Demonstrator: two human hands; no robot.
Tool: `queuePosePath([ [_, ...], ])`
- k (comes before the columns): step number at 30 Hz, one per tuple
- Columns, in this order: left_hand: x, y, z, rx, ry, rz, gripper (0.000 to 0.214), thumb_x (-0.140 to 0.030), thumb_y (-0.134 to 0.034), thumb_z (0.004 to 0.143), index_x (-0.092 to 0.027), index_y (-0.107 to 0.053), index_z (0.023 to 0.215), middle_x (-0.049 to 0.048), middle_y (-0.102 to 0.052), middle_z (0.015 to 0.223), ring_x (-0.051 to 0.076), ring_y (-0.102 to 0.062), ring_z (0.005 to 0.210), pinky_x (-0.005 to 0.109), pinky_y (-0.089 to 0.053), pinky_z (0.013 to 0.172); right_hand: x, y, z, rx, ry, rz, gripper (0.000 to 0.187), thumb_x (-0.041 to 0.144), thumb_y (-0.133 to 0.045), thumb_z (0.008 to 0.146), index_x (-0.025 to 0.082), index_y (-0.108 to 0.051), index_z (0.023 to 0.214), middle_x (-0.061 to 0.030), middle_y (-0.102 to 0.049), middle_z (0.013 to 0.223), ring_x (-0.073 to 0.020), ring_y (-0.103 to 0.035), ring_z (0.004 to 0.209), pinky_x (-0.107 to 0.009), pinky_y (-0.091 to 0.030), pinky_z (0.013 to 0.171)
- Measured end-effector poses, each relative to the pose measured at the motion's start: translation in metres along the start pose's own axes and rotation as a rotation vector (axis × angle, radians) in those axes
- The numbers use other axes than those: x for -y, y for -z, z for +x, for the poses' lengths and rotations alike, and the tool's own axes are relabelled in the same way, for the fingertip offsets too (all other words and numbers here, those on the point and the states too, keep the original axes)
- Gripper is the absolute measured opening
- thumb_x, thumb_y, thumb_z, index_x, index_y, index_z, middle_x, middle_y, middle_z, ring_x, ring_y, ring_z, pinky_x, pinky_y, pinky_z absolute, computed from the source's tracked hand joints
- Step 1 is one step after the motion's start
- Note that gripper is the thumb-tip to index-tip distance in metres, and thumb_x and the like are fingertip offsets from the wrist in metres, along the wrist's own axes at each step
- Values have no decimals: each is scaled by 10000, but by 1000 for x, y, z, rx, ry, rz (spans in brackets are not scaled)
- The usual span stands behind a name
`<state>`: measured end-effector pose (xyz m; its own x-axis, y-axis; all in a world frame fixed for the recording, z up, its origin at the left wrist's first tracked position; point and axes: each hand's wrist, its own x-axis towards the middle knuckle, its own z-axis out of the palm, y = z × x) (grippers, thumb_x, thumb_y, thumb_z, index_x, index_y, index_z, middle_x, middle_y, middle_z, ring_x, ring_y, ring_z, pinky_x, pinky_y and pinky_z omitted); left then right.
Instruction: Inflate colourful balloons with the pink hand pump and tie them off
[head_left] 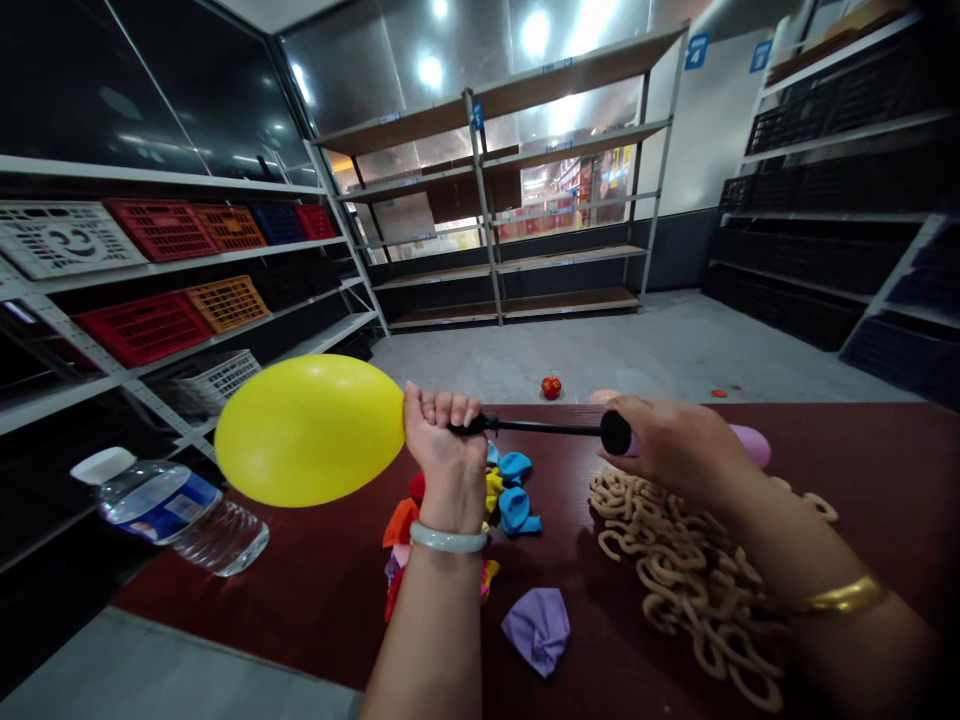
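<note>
A yellow balloon (311, 430), swollen large, sticks out to the left of my left hand (448, 435). That hand is closed around the balloon's neck and the black end of a balloon pump (551, 428). The pump lies level across the view, its thin black rod drawn out between my hands. My right hand (667, 440) is wrapped round the pump's pink barrel, whose rounded end shows past the fingers. Under my left wrist lie limp balloons, among them blue balloons (514, 508) and an orange balloon (400, 523). A purple balloon (538, 630) lies nearer me, flat and crumpled.
A water bottle (172, 510) leans at the left of the dark red table (315, 590). Tan curled rings (690, 570) are heaped under my right forearm. A small red ball-like object (551, 386) sits beyond the table. Shelves with crates (157, 228) stand at the left.
</note>
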<state>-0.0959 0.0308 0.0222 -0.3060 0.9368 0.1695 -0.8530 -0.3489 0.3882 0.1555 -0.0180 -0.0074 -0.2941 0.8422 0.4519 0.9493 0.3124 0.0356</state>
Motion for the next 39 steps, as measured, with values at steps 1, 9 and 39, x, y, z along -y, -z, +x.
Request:
queuePosePath([
  [1,2,1,-1,-5,1,-10,532,-359,-579,930,-199,-220,572,-82,-234,442,56,-271,357,233,-252,444,-2,2,-1,0,-8,-15,384,440,-606,847,236,-631,1172,-65,-726,1031,-227,-669,810,-330,-399,623],
  [9,54,-4,-31,-41,174,-82,494,-345,-478,992,-196,-248,581,-72,-249,466,64,-300,384,230,-279,463,23,9,-3,-7,-24,-133,281,407,-593,851,189,-622,1025,-89,-720,902,-261,-664,795,-341,-313,581],
  [39,69,-9,-50,-13,253,-16,524,-453,-576,947,-196,-277,602,-74,-262,501,63,-301,412,226,-283,468,41,7,-5,38,-47,-106,257,453,-584,852,202,-597,907,-96,-717,854,-232,-653,737,-328,-301,558],
])
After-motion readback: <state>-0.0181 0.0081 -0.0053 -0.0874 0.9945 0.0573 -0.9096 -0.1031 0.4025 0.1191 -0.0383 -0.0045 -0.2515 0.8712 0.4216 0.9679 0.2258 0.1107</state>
